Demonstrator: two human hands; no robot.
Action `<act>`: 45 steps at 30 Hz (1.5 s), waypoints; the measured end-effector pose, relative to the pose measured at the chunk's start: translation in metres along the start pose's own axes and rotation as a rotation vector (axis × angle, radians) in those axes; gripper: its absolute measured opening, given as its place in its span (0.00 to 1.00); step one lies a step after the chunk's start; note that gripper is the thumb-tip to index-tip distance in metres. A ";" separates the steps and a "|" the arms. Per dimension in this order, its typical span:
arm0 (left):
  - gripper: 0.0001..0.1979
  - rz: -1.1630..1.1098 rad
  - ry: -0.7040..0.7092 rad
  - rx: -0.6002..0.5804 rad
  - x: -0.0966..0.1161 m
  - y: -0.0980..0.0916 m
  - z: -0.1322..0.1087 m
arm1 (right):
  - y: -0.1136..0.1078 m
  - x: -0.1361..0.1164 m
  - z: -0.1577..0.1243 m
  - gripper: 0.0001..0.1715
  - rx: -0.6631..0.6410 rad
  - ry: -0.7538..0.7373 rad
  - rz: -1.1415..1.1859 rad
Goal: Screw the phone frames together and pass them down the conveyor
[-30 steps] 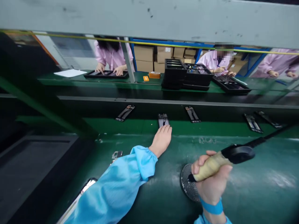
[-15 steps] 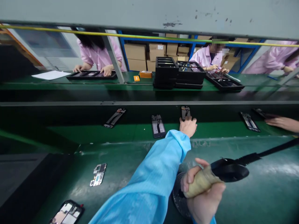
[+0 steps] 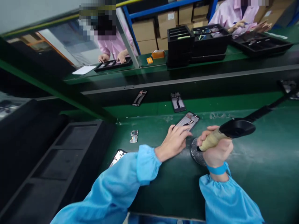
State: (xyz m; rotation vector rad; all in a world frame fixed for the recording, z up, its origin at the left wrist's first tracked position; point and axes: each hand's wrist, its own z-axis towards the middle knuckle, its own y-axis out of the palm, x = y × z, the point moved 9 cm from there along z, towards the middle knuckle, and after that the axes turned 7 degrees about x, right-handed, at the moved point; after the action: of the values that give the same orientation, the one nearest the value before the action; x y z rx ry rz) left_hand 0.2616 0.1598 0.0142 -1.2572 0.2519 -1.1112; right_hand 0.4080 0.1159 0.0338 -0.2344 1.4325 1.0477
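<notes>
My left hand has its fingers over the near end of a phone mid-frame with a black ribbon cable, at the bench's back edge. My right hand is wrapped around the tape-covered handle of a corded tool. This tool has a black end with a cable at the top and a round, speckled disc low on the left; its exact kind is unclear. Left of my hands lie a small circuit board and an opened phone, partly hidden by my left sleeve.
Two more phone frames, one at the left and one nearer, lie on the green strip behind the bench. A black compartment tray stands at left. Across the line, people in pink work beside stacked black trays.
My left hand has drawn back from the rear strip toward me, bringing the phone frame to the bench edge. My right hand still grips the tool. The camera view has turned and tilted.
</notes>
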 end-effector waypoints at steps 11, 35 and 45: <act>0.14 -0.163 -0.015 -0.092 0.019 -0.013 -0.115 | 0.004 -0.001 -0.004 0.44 -0.042 -0.063 -0.115; 0.20 0.039 -0.150 -0.104 -0.020 -0.013 -0.074 | 0.008 -0.013 -0.008 0.43 0.092 -0.180 -0.181; 0.25 0.104 -0.145 -0.152 -0.017 -0.013 -0.070 | 0.006 -0.010 -0.006 0.41 0.052 -0.194 -0.178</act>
State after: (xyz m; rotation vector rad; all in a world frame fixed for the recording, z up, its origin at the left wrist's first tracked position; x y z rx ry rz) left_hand 0.1976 0.1307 -0.0068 -1.4368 0.2931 -0.9214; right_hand 0.4020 0.1106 0.0439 -0.2129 1.2388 0.8630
